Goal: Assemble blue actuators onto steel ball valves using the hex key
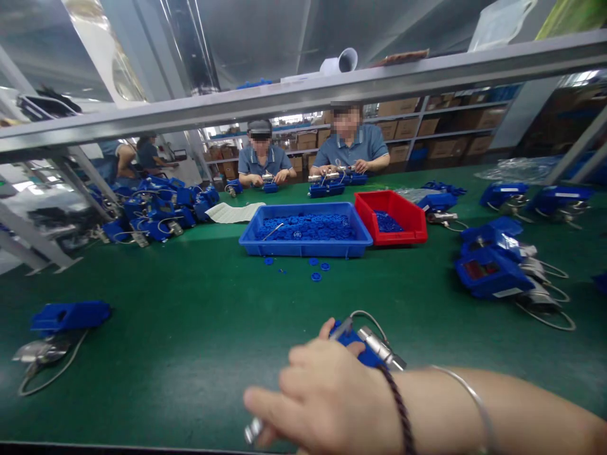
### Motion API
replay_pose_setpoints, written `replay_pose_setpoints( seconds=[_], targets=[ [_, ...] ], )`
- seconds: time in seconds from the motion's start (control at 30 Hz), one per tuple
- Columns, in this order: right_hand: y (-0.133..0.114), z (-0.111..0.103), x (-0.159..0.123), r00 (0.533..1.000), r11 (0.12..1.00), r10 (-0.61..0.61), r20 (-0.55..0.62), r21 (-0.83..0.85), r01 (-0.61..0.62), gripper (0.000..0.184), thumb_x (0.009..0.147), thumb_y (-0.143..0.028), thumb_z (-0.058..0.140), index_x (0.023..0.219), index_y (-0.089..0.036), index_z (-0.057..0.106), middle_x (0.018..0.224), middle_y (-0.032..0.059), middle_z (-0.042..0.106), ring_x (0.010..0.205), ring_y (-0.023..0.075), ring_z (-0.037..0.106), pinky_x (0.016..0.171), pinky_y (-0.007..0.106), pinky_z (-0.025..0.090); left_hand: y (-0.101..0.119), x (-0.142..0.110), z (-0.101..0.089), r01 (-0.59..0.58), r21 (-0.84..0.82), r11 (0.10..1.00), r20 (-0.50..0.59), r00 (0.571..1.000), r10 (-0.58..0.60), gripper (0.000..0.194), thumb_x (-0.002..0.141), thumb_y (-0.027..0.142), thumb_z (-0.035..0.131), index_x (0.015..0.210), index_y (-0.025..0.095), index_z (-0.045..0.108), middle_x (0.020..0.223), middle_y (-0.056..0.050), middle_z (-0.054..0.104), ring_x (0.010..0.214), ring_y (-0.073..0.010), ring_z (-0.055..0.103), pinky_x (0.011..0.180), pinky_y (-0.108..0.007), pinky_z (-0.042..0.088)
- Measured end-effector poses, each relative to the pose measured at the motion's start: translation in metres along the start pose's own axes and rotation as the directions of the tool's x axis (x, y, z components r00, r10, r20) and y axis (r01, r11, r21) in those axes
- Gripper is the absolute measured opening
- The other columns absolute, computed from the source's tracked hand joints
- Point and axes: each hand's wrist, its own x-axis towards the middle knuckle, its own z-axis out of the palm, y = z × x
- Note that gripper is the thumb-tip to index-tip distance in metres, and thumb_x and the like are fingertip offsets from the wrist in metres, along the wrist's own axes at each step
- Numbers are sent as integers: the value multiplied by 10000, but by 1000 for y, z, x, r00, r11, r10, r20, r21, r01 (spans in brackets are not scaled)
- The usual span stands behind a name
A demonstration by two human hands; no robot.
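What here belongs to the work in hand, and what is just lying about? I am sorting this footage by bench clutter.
In hand:
right hand
blue housing with metal cylinder and cable

Lying about:
blue tray of small blue discs
red bin
loose discs
blue units at right
blue unit at left
paper sheet

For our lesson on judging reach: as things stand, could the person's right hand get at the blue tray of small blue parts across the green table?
Probably yes. The right hand is wrapped around a blue part, but only bare green table and a few loose discs lie before the blue tray. It might need a lean forward.
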Motion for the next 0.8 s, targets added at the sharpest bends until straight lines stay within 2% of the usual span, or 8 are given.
replay_pose_setpoints(
  seconds=[0.1, 0.2, 0.3, 0.37, 0.47, 0.57, 0.7, 0.8],
  targets=[
    [48, -8, 71, 977, 977, 189, 100, -115, -177, 228, 929, -388, 534, 928, -224, 692, 810, 45, 667, 774, 198, 619, 642, 279, 462, 0, -4, 0, -126, -155, 980, 24, 991, 131, 319, 622, 305, 658, 904, 163, 696, 1076, -100, 656, 994, -237, 629, 780, -326, 574],
    [120, -12, 90, 879, 879, 475, 40, -83, -470, 203, 901, -260, 533, 991, -189, 701, 1024, 87, 659, 952, 213, 609, 812, 280, 455, -5, -16, 4, -156, -353, 923, 43, 982, 183, 554, 460, 208, 773, 1003, 245, 668, 1341, -119, 474, 1140, -333, 540, 916, -480, 511],
    [185, -14, 38, 716, 714, 696, -62, -47, -698, 458, 795, -1, 452, 1216, -103, 599, 1202, 138, 594, 1052, 194, 583, 916, 254, 425, -13, -29, 9, -100, -400, 911, -11, 994, 105, 558, 496, 163, 748, 1033, 266, 640, 1401, -111, 366, 1170, -356, 494, 924, -527, 485],
    [211, -12, -18, 573, 574, 817, -66, -7, -819, 454, 729, 43, 433, 1121, -49, 645, 1059, 135, 663, 982, 185, 620, 887, 229, 454, -16, -33, 12, -87, -401, 912, -43, 996, 76, 571, 488, 156, 748, 1036, 270, 632, 1410, -106, 334, 1145, -360, 502, 890, -521, 500],
    [219, -8, -97, 393, 395, 918, -58, 50, -917, 453, 729, 21, 401, 1101, -56, 648, 976, 104, 695, 827, 161, 665, 768, 218, 519, -17, -30, 11, -117, -396, 911, -40, 993, 110, 572, 465, 157, 757, 1011, 275, 631, 1389, -96, 348, 1105, -350, 521, 853, -507, 518],
    [209, -7, -146, 282, 287, 957, -60, 85, -954, 451, 855, -84, 332, 1247, -25, 546, 919, 126, 698, 668, 159, 669, 643, 243, 546, -18, -24, 8, -177, -369, 913, -6, 982, 188, 562, 502, 173, 751, 1037, 278, 615, 1380, -98, 351, 1122, -341, 519, 860, -512, 523],
    [187, -16, -175, 306, 311, 950, -68, 65, -948, 389, 923, -282, 388, 1149, -68, 623, 963, 145, 681, 781, 229, 670, 738, 329, 547, -24, -21, 6, -236, -332, 913, 32, 965, 261, 563, 553, 194, 739, 1088, 264, 581, 1404, -118, 294, 1150, -335, 510, 855, -505, 536],
    [167, -20, -179, 430, 420, 900, -69, -119, -900, 305, 890, -332, 504, 1020, -124, 685, 1108, 152, 633, 983, 311, 607, 896, 442, 474, -30, -20, 2, -239, -349, 906, 100, 952, 290, 586, 546, 206, 753, 1099, 271, 570, 1416, -114, 266, 1156, -328, 508, 853, -486, 539]
  ],
)
